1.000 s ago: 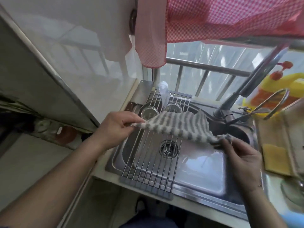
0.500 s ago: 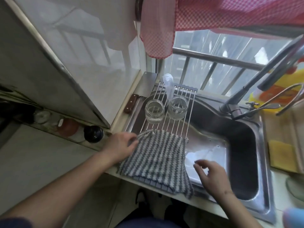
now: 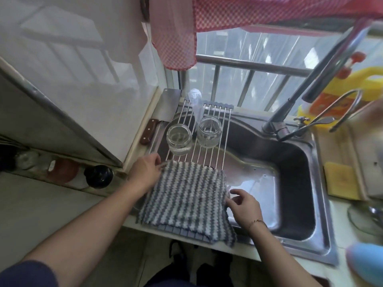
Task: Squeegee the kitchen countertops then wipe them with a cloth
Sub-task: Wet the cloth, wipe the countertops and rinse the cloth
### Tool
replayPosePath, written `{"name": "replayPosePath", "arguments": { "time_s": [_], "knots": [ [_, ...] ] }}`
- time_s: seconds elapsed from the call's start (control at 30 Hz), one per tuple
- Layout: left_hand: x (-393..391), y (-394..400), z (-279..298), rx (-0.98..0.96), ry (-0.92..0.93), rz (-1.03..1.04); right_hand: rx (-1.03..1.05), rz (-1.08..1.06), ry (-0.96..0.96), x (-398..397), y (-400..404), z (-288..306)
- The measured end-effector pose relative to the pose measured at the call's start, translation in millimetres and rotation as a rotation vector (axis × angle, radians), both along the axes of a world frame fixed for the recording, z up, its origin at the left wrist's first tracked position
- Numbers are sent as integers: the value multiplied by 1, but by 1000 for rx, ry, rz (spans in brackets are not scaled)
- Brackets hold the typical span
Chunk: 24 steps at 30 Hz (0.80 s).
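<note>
- The striped cloth [image 3: 186, 195] lies spread flat on the near part of the wire rack [image 3: 207, 121], over the left side of the sink [image 3: 290, 172]. Its near edge hangs a little over the front of the table [image 3: 238, 250].
- The left hand [image 3: 145, 172] is at the far left corner of the cloth. Its fingers are curled onto that corner, so its grip looks like a pinch on the cloth.
- The right hand [image 3: 242, 204] is at the right edge of the cloth. Its fingers touch the edge, and the grip looks like a light pinch, but I cannot tell for sure.
- The cloth looks soft, fluffy and light. It will bend and droop when lifted. It may be damp, which would make it a bit heavier.
- A good place to take hold is two corners, or a bunch in the middle. It will not slip much.
- Two glass jars [image 3: 179, 139] stand on the rack just beyond the cloth. They could break, so the cloth should not drag into them.
- A knife [image 3: 160, 119] lies to the left of the rack.
</note>
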<state>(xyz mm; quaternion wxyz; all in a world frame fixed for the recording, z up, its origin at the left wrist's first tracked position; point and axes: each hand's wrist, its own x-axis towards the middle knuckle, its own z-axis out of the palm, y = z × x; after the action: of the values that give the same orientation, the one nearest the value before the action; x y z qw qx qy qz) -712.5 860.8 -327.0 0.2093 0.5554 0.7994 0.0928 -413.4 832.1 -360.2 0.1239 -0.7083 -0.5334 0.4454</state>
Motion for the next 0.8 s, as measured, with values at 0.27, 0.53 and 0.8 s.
{"name": "replayPosePath", "arguments": {
  "time_s": [0.27, 0.53, 0.8],
  "knots": [
    [-8, -57, 12, 196, 156, -544, 778, 677, -260, 19, -75, 9],
    [-46, -114, -4, 91, 257, -881, 833, 605, -337, 8, -86, -14],
    [-47, -132, -4, -2, 263, -761, 811, 761, -313, 5, -93, 0]
  ]
}}
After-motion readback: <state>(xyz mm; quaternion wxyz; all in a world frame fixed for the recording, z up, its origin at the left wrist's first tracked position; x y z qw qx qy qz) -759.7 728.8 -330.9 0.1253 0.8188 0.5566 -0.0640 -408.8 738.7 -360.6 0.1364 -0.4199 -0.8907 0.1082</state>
